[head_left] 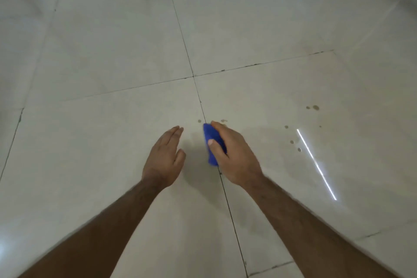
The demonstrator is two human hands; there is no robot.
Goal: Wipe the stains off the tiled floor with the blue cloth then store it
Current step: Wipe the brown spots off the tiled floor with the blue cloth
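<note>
The right hand (pixel 234 156) has its grip closed around the blue cloth (pixel 213 142), thumb laid across the top and fingers curled over the far end, holding it bunched on the tiled floor (pixel 101 52) right over a dark grout line (pixel 228 205). The left hand (pixel 165 156) is just beside it, released, fingers straight and together, grasping nothing. Small brown stains (pixel 316 107) dot the tile to the right, a few more just beyond the cloth. A thin bright reflection (pixel 316 162) streaks across the glossy right tile.
</note>
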